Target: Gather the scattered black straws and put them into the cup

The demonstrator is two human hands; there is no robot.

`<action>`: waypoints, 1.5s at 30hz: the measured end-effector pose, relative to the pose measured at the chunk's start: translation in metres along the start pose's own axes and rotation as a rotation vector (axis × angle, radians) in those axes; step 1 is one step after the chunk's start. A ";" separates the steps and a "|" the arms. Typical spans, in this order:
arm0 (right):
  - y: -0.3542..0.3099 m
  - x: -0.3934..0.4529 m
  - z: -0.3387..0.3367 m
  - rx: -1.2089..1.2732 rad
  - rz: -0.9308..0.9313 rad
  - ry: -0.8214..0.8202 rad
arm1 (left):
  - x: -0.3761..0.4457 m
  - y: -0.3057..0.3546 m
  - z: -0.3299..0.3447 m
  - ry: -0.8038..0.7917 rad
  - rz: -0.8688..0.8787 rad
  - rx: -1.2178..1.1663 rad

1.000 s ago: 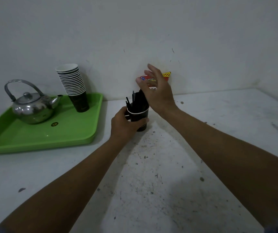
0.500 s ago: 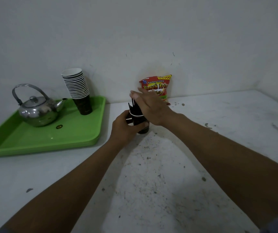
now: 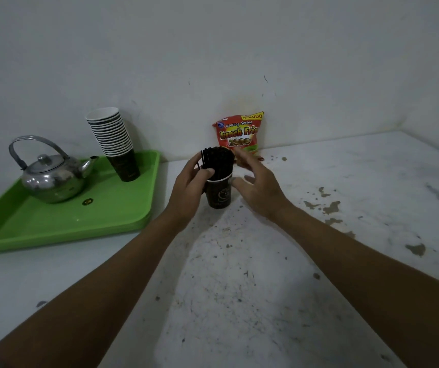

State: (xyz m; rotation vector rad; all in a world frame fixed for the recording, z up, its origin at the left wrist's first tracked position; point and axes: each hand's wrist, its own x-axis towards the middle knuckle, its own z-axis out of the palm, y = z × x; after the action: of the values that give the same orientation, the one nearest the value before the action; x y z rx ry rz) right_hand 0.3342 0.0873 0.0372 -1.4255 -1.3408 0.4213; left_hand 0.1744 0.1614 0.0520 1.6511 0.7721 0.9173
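Observation:
A dark paper cup with a white rim stands on the white table near the back wall. A thick bundle of black straws stands upright in it, rising well above the rim. My left hand is on the cup's left side, its thumb and fingers curled around the bundle just above the rim. My right hand hovers at the cup's right side with fingers spread, close to the straws and the rim but holding nothing.
A green tray at the left carries a metal kettle and a stack of paper cups. A red snack bag leans on the wall right behind the cup. The table is stained and speckled.
My right hand has come off the top of the straws and moved to the cup's right side, fingers spread. My left hand has slid up from the cup to the bundle.

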 end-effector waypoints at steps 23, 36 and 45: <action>-0.008 0.014 0.017 0.168 0.162 0.109 | 0.002 -0.009 -0.002 0.223 0.056 0.182; 0.002 0.000 0.020 -0.047 0.130 -0.085 | -0.025 -0.034 -0.005 0.141 -0.013 -0.028; -0.011 0.066 0.042 -0.055 0.115 -0.095 | 0.032 -0.020 -0.028 0.220 -0.096 -0.007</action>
State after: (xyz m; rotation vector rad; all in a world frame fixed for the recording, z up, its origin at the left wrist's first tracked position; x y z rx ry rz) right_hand 0.3143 0.1606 0.0580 -1.5497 -1.3592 0.5377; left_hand 0.1655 0.2062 0.0434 1.5090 0.9878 1.0432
